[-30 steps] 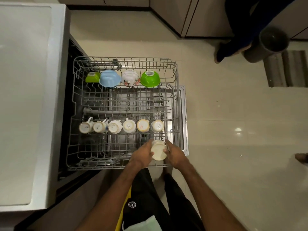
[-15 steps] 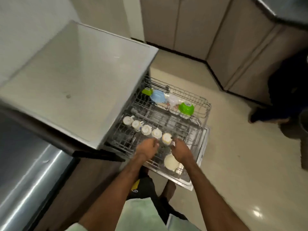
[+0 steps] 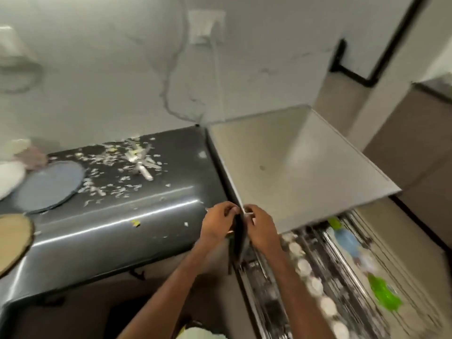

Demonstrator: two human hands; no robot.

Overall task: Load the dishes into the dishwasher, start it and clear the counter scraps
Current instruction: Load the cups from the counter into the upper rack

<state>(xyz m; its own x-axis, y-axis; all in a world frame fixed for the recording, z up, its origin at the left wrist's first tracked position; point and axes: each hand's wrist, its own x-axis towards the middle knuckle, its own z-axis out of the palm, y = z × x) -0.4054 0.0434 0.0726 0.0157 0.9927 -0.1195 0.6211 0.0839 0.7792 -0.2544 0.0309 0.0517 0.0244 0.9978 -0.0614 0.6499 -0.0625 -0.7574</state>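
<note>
The view is blurred by motion. My left hand (image 3: 220,222) and my right hand (image 3: 260,228) hover close together, fingers loosely curled and holding nothing, at the corner where the dark counter (image 3: 137,223) meets the dishwasher's grey top (image 3: 293,172). Below right, the pulled-out rack (image 3: 342,272) holds a row of white cups (image 3: 315,285), a green bowl (image 3: 384,294) and a blue bowl (image 3: 349,241). White scraps (image 3: 115,182) litter the counter around a silver utensil (image 3: 143,167). A blue plate (image 3: 49,185) lies at the counter's left.
A round wooden board (image 3: 12,238) lies at the counter's left edge, with white and pink items (image 3: 14,165) behind the plate. A wall socket (image 3: 206,28) with a cable hangs above the counter. Beige cabinets (image 3: 420,148) stand at the right.
Both hands let go of the white cup, left it in the rack and rose to counter height. My view swung up and left from the rack to the counter.
</note>
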